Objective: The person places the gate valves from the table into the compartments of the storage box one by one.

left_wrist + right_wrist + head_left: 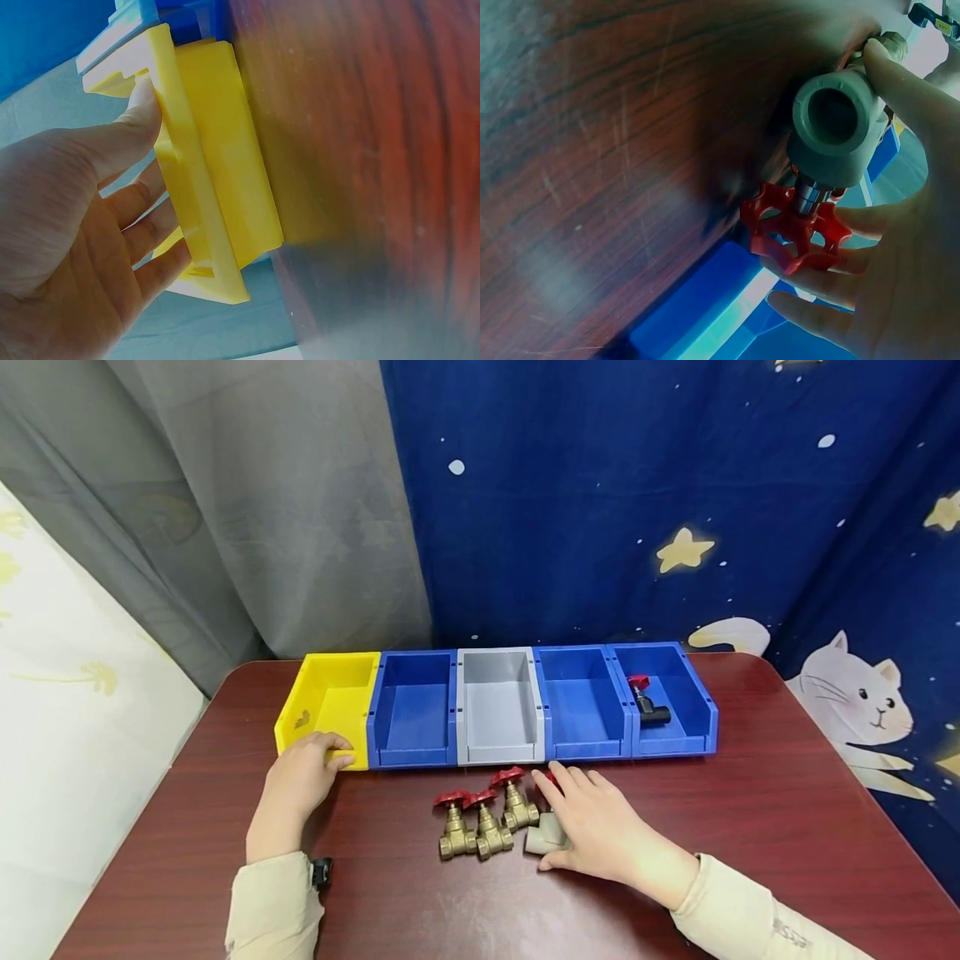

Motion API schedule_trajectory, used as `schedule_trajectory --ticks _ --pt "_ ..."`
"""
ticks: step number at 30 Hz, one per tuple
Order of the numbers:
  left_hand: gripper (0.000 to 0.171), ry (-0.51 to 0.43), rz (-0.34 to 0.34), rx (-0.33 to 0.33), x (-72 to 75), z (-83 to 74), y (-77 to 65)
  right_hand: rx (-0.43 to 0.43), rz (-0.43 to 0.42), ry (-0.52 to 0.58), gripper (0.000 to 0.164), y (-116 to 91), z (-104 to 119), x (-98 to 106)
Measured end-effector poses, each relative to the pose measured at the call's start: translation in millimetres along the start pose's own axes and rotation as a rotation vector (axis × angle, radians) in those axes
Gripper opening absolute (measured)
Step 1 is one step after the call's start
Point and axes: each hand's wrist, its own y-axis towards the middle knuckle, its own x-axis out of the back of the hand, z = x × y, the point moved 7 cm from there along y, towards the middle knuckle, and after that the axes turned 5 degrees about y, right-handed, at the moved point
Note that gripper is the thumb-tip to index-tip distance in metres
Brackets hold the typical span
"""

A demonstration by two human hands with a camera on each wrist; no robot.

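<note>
My left hand (303,777) holds the front lip of the yellow bin (288,722). In the left wrist view the thumb presses on the bin's rim and the other fingers reach over its front edge. My right hand (603,827) lies over a pale grey-green valve (546,837) with a red handwheel (791,232). In the right wrist view its thumb is at the valve body and its fingers curl round behind the handwheel. Just left of it are three brass gate valves (491,837) with red handwheels, lying close together on the table.
A row of joined bins runs along the table (405,893): yellow, blue (412,760), grey (498,755), blue (588,750) and blue (675,745). The rightmost bin holds a black valve (651,713) with a red handwheel. Curtains (562,527) hang behind.
</note>
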Motion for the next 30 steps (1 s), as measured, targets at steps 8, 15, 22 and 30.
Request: schedule_trajectory --ticks 8,15,22,30 --pt "0.023 0.002 -0.006 -0.017 1.2 -1.1 -0.1 -0.024 -0.001 -0.017 0.103 2.3 3.8 -0.6" --pt "0.023 0.001 -0.001 -0.019 1.4 -1.1 1.4 -0.046 -0.01 -0.013 0.102 3.7 5.6 -0.4" --pt "0.023 0.002 0.004 -0.019 2.5 -1.9 2.4 -0.045 -0.035 -0.003 0.104 3.8 3.1 0.2" --pt "0.021 -0.002 -0.011 -0.035 3.5 -2.2 0.8 -0.008 -0.003 -0.014 0.104 2.0 4.1 -1.0"
